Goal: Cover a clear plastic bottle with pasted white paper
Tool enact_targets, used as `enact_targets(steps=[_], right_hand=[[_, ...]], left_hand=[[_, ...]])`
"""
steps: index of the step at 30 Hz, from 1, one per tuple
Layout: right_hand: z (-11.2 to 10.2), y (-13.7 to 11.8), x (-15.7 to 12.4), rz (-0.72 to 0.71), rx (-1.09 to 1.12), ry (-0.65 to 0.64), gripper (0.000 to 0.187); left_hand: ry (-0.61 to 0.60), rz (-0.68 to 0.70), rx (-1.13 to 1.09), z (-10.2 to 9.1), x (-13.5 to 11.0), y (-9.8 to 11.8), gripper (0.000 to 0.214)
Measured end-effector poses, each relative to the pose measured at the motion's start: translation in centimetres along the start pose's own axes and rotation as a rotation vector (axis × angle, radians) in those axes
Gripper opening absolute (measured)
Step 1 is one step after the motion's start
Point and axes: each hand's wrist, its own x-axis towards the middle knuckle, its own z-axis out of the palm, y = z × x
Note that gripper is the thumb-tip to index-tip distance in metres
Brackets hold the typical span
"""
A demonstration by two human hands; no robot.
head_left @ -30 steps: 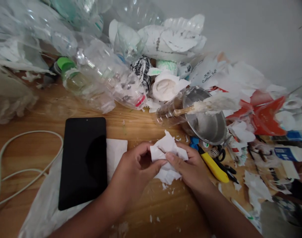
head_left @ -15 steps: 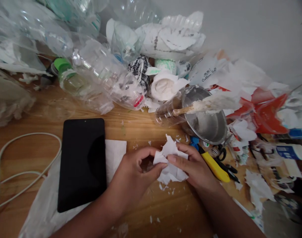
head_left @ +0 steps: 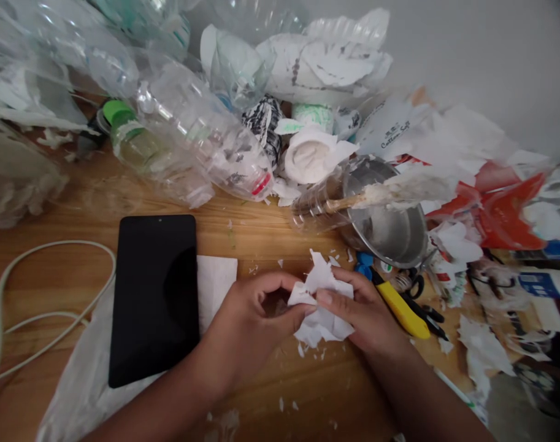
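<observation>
Both hands hold one torn, crumpled piece of white paper just above the wooden table. My left hand pinches its left edge between thumb and fingers, where the paper curls over. My right hand grips the right part, thumb on top and fingers behind it. A ragged tip of the paper stands up between the hands. Small white scraps lie on the table under and around it. To the left of my left hand is a black tablet, resting partly on a folded white sheet.
Clear plastic bottles are heaped at the back left. A metal pot with a brush across it stands behind my right hand. A yellow cutter and scissors lie to the right. A white cable loops at left.
The left edge of the paper has curled over more under my left fingers. Both hands keep their grip. The whole view has shifted slightly.
</observation>
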Motion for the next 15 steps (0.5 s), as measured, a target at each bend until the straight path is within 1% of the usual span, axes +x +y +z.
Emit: enact_targets(steps=[2, 6, 8, 11, 13, 15], right_hand=[[0.0, -0.3, 0.0, 0.030, 0.019, -0.011, 0.037], [0.0, -0.4, 0.1, 0.040, 0.017, -0.039, 0.040], [0.0, -0.2, 0.2, 0.001, 0.044, -0.071, 0.047], [-0.1, 0.3, 0.4, -0.100, 0.087, -0.082, 0.058], [-0.2, 0.6, 0.5, -0.149, 0.067, -0.074, 0.055], [-0.4, 0.9, 0.7, -0.189, -0.003, -0.050, 0.044]], left_hand=[[-0.007, 0.007, 0.008, 0.0, 0.0, 0.0, 0.010], [0.000, 0.028, 0.005, 0.0, 0.1, 0.1, 0.008], [0.023, 0.038, -0.020, 0.1, 0.2, 0.3, 0.010], [0.069, 0.043, -0.062, 0.1, 0.3, 0.6, 0.012], [0.083, 0.047, -0.095, 0.0, 0.3, 0.8, 0.014], [0.078, 0.061, -0.100, 0.0, 0.3, 0.8, 0.014]])
